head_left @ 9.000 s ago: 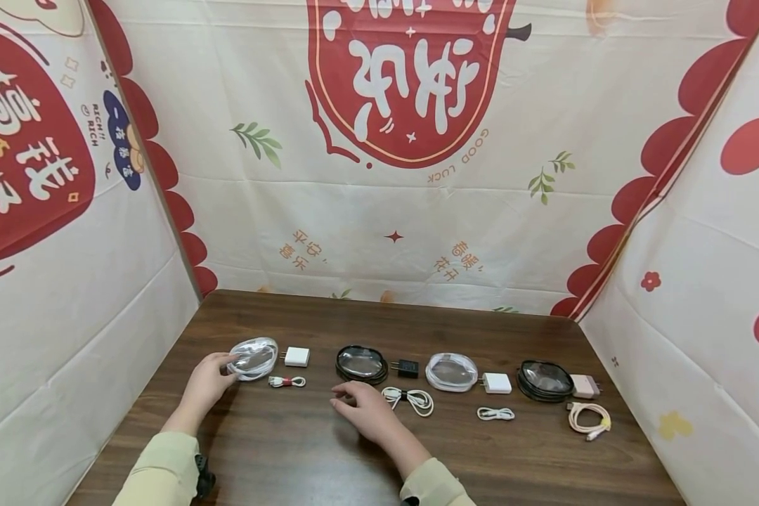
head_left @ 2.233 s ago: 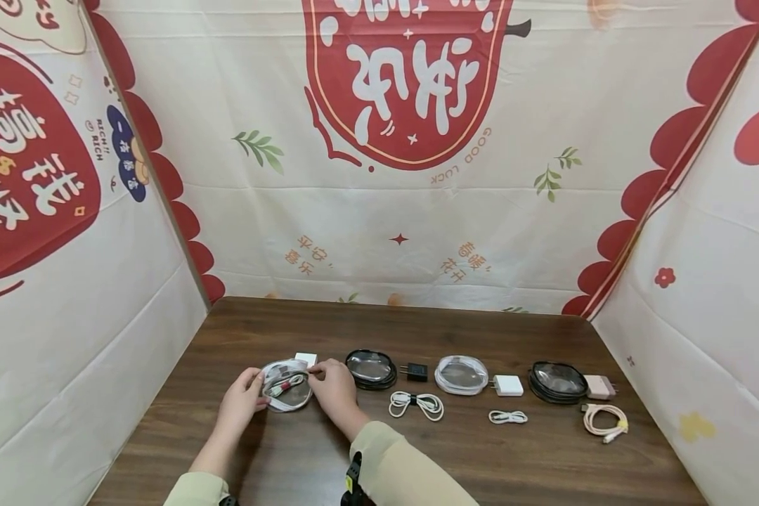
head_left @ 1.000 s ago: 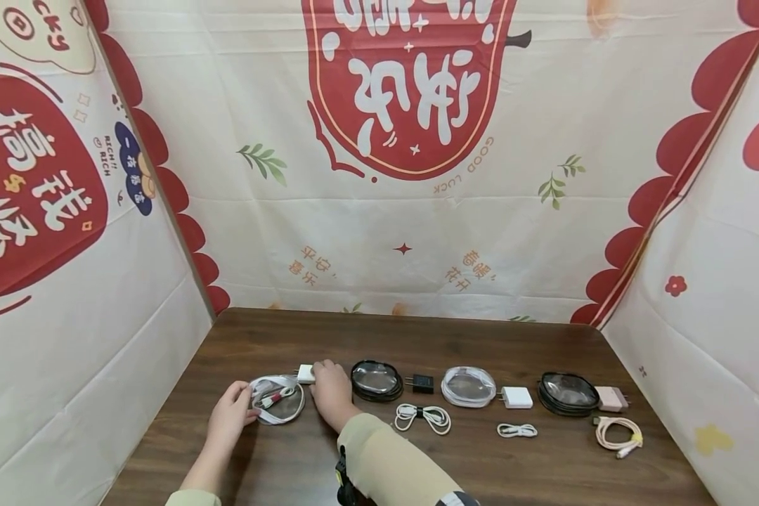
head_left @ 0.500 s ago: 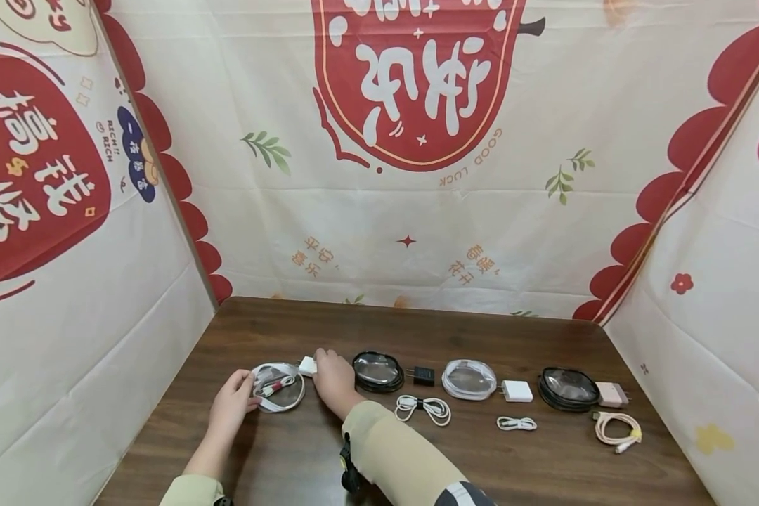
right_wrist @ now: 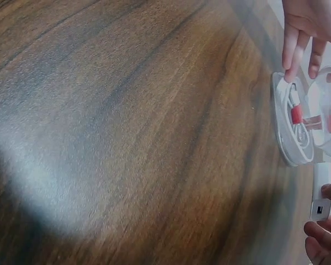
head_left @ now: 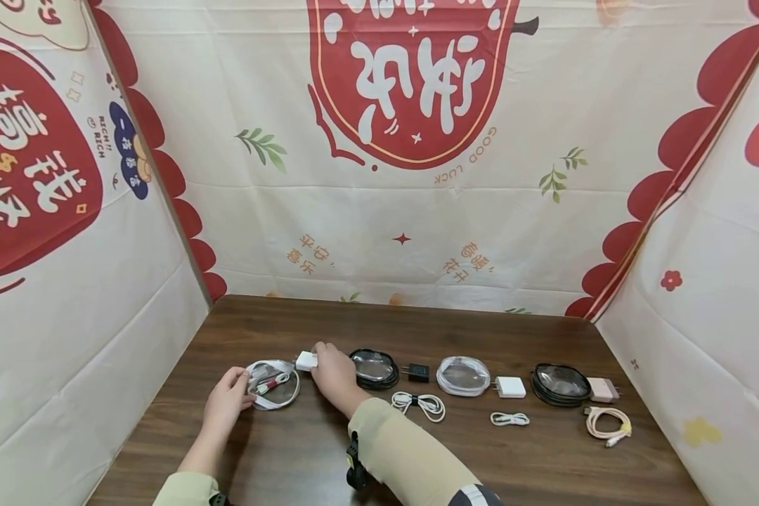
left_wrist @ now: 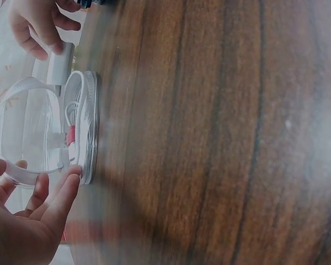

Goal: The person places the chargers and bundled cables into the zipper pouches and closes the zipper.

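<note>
Near the table's left side, my left hand (head_left: 226, 400) holds a round clear zip case (head_left: 293, 393) with a white rim. Its lid (left_wrist: 25, 85) stands raised, and the thumb and fingers are at the lid's edge and the base. Inside the base lies a coiled white charging cable (left_wrist: 71, 135) with a red tie. My right hand (head_left: 334, 372) pinches a white charger plug (head_left: 306, 361) just behind and right of the case. In the right wrist view the charger's USB port (right_wrist: 320, 210) faces the camera, beside the case.
To the right lie a black-rimmed case (head_left: 374, 369), a black charger (head_left: 416, 372), a white cable with black tie (head_left: 419, 405), a white-rimmed case (head_left: 463, 376), a white charger (head_left: 510, 387), a white cable (head_left: 509, 419), another black-rimmed case (head_left: 561, 384), a pink charger (head_left: 604, 390) and a pinkish cable (head_left: 609, 426).
Earlier the case lay further back left and the red-tied cable lay on the table; now the cable is in the open case. My right hand has left the case and taken the white charger.
</note>
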`<state>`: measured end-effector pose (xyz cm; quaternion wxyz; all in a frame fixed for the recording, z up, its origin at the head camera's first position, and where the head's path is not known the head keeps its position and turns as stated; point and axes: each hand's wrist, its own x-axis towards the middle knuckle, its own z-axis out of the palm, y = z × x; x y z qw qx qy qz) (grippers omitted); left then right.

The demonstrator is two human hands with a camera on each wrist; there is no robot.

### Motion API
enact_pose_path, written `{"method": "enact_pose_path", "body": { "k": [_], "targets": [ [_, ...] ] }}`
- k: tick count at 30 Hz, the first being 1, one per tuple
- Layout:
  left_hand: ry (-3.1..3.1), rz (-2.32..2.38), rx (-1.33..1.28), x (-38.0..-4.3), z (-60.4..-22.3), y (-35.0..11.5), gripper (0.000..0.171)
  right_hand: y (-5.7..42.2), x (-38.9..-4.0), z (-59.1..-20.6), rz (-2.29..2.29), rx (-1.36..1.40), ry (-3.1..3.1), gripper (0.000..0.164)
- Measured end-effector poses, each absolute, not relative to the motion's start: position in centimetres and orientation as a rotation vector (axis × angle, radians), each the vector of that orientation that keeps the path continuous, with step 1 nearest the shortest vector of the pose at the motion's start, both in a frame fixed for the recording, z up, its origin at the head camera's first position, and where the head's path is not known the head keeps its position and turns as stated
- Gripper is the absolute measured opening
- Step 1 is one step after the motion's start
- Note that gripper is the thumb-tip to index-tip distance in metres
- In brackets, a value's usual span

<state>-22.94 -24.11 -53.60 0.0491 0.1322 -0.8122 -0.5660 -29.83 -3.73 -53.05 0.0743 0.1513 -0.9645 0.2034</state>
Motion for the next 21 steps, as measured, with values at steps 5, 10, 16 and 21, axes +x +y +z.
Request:
{"method": "enact_pose_path", "body": {
  "k": [5,10,16,21],
  "targets": [
    [-2.481,-1.725,0.414,-23.2,-53.5,-23.8,0.031,-2.7,-29.8,-52.3,0.715,0.441,-2.896,0.029],
    [-2.477,-1.731,0.404,-23.3,-53.5,-23.7,0.031,-1.6,-29.6,-52.0,0.832,0.476,-2.885,0.039],
    [-2.484,-1.742,0.379,-23.2,-53.4,-24.0,0.031,-0.9,-29.2,-52.1,0.959,0.543,-2.83,0.039],
    [-2.493,-1.764,0.366,-23.1,-53.4,-24.2,0.033,-0.2,-28.5,-51.9,1.028,0.596,-2.794,0.037]
  ]
}}
